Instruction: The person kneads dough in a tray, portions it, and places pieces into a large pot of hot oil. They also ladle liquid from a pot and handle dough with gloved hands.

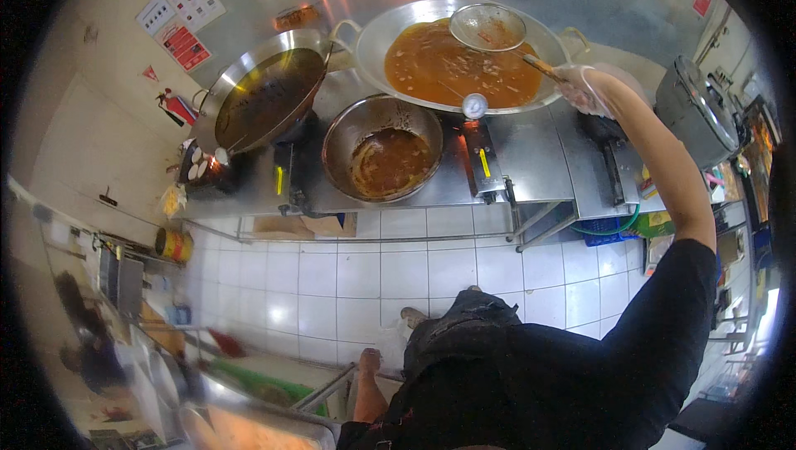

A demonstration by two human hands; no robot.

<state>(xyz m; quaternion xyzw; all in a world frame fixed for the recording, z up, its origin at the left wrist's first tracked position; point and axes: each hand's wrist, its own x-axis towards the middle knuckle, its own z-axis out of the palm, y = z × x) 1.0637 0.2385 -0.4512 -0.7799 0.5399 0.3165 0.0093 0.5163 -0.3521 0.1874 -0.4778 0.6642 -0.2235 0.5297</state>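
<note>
In a clear plastic glove, my right hand (581,88) grips the wooden handle of a wire mesh skimmer (487,27). The skimmer is over the far side of a wide metal wok (373,55) holding orange-brown liquid with small pieces in it. A dial thermometer (474,106) sits at the wok's near rim. My left hand (370,360) hangs low by my side, away from the worktop; its fingers look curled, with nothing visible in them. A deep metal bowl (331,151) with reddish-brown liquid stands in front of the wok.
A second wok (208,92) of dark liquid stands left, near a small pan (198,167) with pale pieces. A lidded metal pot (693,114) is at the right. Gas burner controls (484,161) line the steel worktop (535,164). A metal tray (311,428) lies behind on the left.
</note>
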